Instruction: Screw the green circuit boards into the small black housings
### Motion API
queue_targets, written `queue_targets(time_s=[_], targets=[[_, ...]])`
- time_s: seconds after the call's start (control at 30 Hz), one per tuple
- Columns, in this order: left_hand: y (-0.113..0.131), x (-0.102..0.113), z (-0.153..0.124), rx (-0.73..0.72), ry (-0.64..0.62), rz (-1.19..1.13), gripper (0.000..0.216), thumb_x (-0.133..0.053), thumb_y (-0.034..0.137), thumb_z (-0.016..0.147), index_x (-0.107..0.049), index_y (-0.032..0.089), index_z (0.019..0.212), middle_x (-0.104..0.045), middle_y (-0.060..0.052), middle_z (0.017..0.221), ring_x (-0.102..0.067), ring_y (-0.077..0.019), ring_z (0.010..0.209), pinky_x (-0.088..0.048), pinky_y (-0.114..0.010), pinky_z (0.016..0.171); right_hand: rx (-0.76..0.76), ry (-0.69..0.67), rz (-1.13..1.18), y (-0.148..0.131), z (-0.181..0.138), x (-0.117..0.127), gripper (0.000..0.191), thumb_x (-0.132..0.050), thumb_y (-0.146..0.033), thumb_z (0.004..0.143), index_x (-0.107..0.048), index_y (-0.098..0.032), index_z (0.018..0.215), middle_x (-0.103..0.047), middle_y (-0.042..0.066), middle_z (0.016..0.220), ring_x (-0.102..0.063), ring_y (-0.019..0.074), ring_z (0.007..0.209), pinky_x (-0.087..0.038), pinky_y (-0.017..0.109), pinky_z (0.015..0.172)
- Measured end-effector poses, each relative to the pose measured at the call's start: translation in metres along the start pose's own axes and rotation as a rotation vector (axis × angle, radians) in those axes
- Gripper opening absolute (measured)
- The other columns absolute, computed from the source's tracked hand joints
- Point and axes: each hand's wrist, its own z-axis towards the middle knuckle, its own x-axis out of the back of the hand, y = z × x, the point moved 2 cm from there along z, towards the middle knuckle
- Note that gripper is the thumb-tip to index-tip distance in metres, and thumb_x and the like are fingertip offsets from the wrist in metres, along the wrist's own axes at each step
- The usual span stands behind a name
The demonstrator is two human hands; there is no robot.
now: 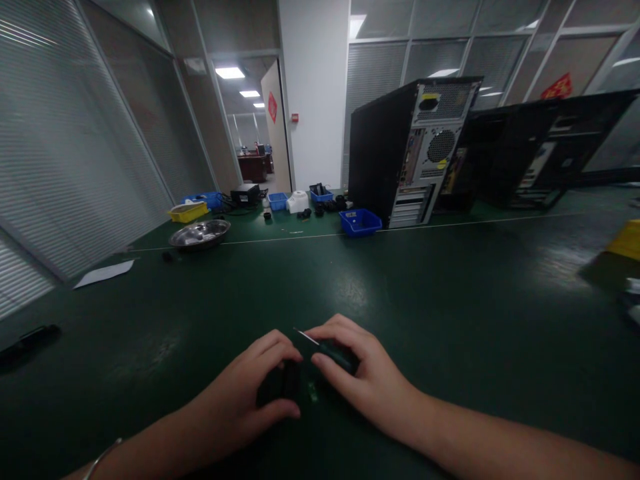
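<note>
Low in the middle of the dark green table point(450, 287), my left hand point(250, 393) is closed round a small black part point(283, 387). Beside it my right hand point(357, 377) grips a small screwdriver point(325, 347) with a dark green handle. Its thin metal shaft points up and to the left, past my left fingertips. The two hands are almost touching. What the black part is cannot be made out.
A black computer tower point(400, 157) stands at the back with its rear panel showing; another open case point(540, 153) is to its right. Blue bins point(360, 222), a yellow tray point(187, 212), a steel bowl point(200, 233) and white paper point(105, 273) lie at the left and back. A yellow box point(625, 240) sits at the right edge.
</note>
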Motion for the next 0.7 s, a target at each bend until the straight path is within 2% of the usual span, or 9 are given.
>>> queue_targets(time_s=[0.17,0.37,0.53,0.7], targets=[[-0.0053,-0.0022,0.0032,0.008,0.049,-0.035,0.037,-0.078,0.023,0.077,-0.061,0.020,0.109,-0.060,-0.006,0.109,-0.057,-0.0248,0.099,-0.048,-0.038,0.086,-0.017,-0.055,-0.047,0.0043,0.0011,0.0002,0.023,-0.062,-0.014,0.088,-0.066,-0.020,0.109,-0.062,0.004,0.098,-0.061,0.0188,0.091,-0.048,0.031,0.081],[-0.0047,0.0049,-0.0014,0.017,0.007,-0.071,0.056,-0.082,0.038,0.072,-0.057,0.024,0.120,-0.055,-0.008,0.121,-0.053,-0.0280,0.110,-0.045,-0.043,0.094,-0.051,-0.255,-0.220,0.0004,-0.0009,0.0025,0.032,-0.069,-0.015,0.079,-0.064,-0.020,0.110,-0.063,0.004,0.099,-0.061,0.0203,0.088,-0.048,0.031,0.078],[-0.0025,0.0075,-0.0018,0.042,-0.011,-0.068,0.036,-0.075,0.030,0.079,-0.063,0.023,0.112,-0.054,-0.008,0.119,-0.054,-0.0279,0.108,-0.046,-0.044,0.093,-0.083,-0.367,-0.347,-0.0037,-0.0022,0.0021,0.029,-0.078,-0.021,0.073,-0.066,-0.020,0.100,-0.062,0.003,0.094,-0.061,0.0191,0.079,-0.046,0.027,0.066],[-0.0070,0.0065,0.0014,0.027,0.088,-0.100,0.033,-0.073,0.022,0.080,-0.063,0.022,0.112,-0.059,-0.005,0.106,-0.056,-0.0242,0.097,-0.046,-0.039,0.085,-0.087,-0.322,-0.341,0.0028,-0.0007,-0.0014,0.021,-0.078,-0.019,0.074,-0.067,-0.019,0.093,-0.063,0.003,0.093,-0.062,0.0187,0.080,-0.046,0.027,0.068]])
